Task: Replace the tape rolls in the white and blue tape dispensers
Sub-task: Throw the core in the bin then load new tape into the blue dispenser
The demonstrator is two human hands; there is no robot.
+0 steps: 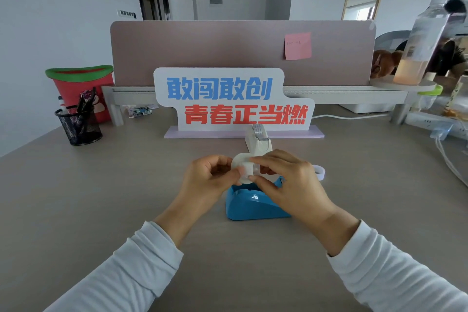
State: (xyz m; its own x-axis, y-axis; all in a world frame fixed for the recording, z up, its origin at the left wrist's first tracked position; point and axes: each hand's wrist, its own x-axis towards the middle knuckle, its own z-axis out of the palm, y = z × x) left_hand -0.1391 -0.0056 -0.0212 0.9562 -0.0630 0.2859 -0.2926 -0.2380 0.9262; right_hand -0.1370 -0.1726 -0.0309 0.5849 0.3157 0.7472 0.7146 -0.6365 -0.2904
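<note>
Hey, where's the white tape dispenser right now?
In the head view, the white tape dispenser stands on the desk just right of centre, directly behind both hands and the blue tape dispenser, in front of the slogan sign.

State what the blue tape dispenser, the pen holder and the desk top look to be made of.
Blue tape dispenser: glossy moulded plastic, judging by the bright highlight on its smooth curved shell.
Pen holder: black metal wire mesh, apparently; you can see through the grid.
Desk top: matte wood-look laminate, probably; faint grain streaks, no shine.

blue dispenser (250, 204); white dispenser (258, 143); grey sleeves (131, 268)
</note>
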